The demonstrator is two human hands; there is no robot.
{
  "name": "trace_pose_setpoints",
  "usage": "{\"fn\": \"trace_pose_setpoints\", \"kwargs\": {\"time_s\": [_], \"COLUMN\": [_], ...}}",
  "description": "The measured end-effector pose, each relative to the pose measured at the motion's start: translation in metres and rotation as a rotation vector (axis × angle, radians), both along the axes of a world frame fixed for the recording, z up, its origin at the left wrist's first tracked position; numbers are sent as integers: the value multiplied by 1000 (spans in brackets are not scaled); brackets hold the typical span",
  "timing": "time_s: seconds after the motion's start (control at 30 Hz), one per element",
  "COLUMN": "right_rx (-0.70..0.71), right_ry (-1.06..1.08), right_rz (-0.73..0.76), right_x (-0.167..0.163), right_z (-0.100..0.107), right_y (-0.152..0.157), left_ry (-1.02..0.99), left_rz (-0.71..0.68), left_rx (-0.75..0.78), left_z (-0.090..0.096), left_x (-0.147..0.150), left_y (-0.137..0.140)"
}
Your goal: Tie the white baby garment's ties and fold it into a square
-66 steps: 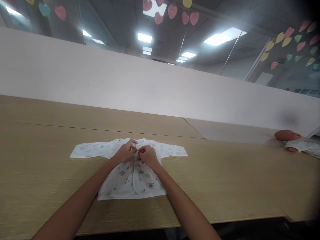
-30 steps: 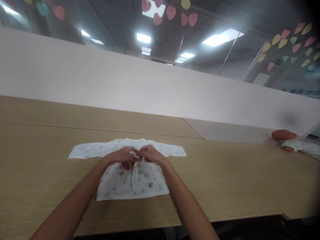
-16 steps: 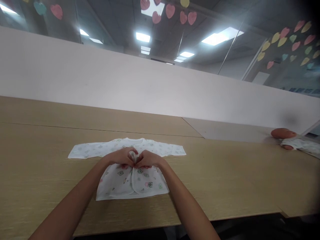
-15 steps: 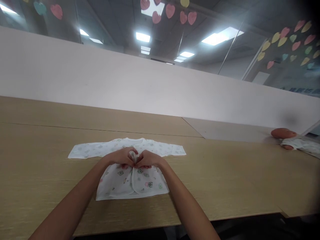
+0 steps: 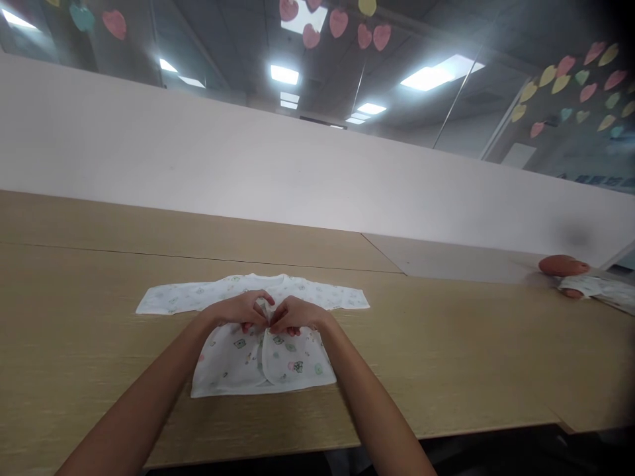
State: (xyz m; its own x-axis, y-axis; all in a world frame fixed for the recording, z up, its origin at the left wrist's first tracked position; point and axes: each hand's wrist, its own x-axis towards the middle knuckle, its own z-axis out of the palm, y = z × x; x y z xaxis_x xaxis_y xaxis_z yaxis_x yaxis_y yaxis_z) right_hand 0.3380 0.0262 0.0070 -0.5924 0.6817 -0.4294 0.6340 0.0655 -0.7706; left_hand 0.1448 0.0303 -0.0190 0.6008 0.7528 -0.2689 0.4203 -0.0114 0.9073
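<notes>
A small white baby shirt (image 5: 292,360) with printed animals and leaves lies flat on the table, its sleeves spread to both sides and its neckline away from me. My left hand (image 5: 244,309) pinches the front opening near the middle of the chest. Right beside it, my right hand (image 5: 294,315) pinches the other front edge, the fingertips of both hands nearly touching. A little fabric is raised between them. Whatever fastener may be under the fingertips is hidden. Below the hands the two front panels meet and part in a curve at the hem.
The wooden table (image 5: 446,350) reaches far to both sides, with its front edge close to me. A low white wall (image 5: 297,172) stands behind it, glass above. At the far right lie a brown rounded object (image 5: 563,265) and a pale printed cloth (image 5: 602,289).
Almost nothing differs. Both hands stay at the shirt's front opening, with only a very slight shift of the fingers and of the view.
</notes>
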Motion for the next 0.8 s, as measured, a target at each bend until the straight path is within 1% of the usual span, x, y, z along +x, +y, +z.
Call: {"fn": "trace_pose_setpoints", "kwargs": {"time_s": [0.33, 0.43, 0.63, 0.8], "right_rx": [8, -5, -103, -87], "right_ry": [-101, -105, 7, 46], "right_rz": [-114, -97, -11, -4], "right_x": [-10, -9, 0, 1], "right_z": [-7, -7, -3, -2], "right_y": [-3, -3, 0, 0], "left_ry": [2, -9, -37, -77], "left_rz": [8, 17, 14, 8], "left_rx": [13, 10, 5, -14], "left_z": [2, 1, 1, 4], "left_x": [2, 2, 1, 2], "left_y": [-3, -2, 0, -2]}}
